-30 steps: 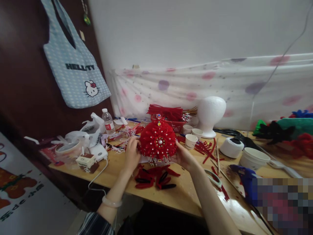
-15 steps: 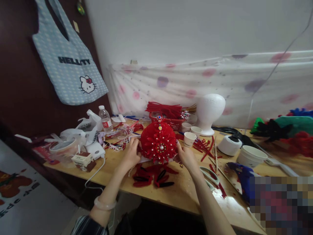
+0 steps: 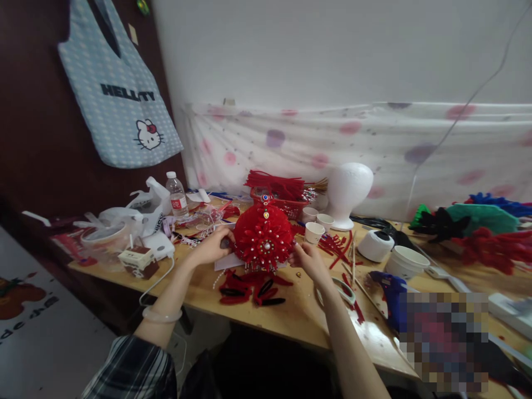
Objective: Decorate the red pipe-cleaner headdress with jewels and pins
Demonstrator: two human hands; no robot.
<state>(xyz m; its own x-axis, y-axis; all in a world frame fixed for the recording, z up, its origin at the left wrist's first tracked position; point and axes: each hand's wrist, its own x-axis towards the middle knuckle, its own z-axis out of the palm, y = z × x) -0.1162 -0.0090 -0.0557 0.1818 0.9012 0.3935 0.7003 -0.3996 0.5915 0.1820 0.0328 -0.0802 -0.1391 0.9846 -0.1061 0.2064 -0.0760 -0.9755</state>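
Observation:
A round red headpiece [image 3: 261,233] stands on the table in front of me. It carries a red flower studded with pearls and a strip of coloured gems at its top. My left hand [image 3: 214,245] is curled at its left side, fingertips against the edge, with a small dark spot near the thumb. On the other side, my right hand [image 3: 310,260] pinches the right edge. Red and black fuzzy pieces [image 3: 251,289] lie just in front, and a white paper [image 3: 226,263] is partly under the headpiece.
Behind are a red basket [image 3: 286,209], paper cups [image 3: 315,233] and a white foam head [image 3: 349,191]. Scissors [image 3: 346,292], a thread cone [image 3: 375,245] and a blue glue gun [image 3: 390,293] lie right. A bottle [image 3: 177,197] and plastic bags [image 3: 152,205] stand left.
The view has shifted slightly, so most things sit further left in the picture. Both hands have stayed at the sides of the headpiece, with the left hand's fingers now less tucked behind it.

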